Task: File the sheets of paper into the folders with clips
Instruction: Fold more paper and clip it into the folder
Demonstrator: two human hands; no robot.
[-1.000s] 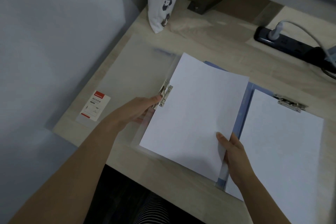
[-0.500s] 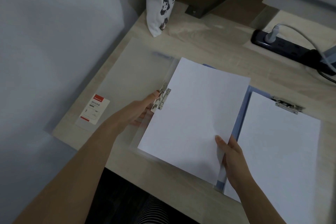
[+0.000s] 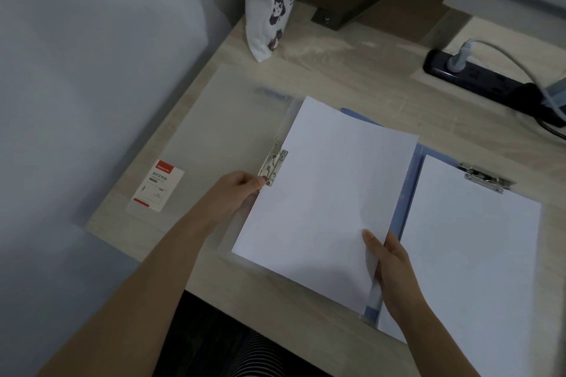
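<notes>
A clear plastic folder (image 3: 214,131) lies open on the desk, its metal clip (image 3: 273,165) at the spine. My left hand (image 3: 237,190) pinches the lower end of that clip. A white sheet of paper (image 3: 324,193) lies over the folder's right half, its left edge at the clip. My right hand (image 3: 390,263) grips the sheet's lower right edge, thumb on top. To the right, a blue folder (image 3: 412,190) lies open with another white sheet (image 3: 471,251) held under its own metal clip (image 3: 485,177).
A white label card (image 3: 155,186) shows on the clear folder's left cover. A printed tote bag (image 3: 269,0) stands at the desk's back. A black power strip (image 3: 477,76) with plugged cables lies at the back right. The desk's front edge (image 3: 275,300) runs near my lap.
The sheet has slid a little left, so its left edge now reaches the clip. My left hand stays on the clip and my right hand keeps its hold on the sheet.
</notes>
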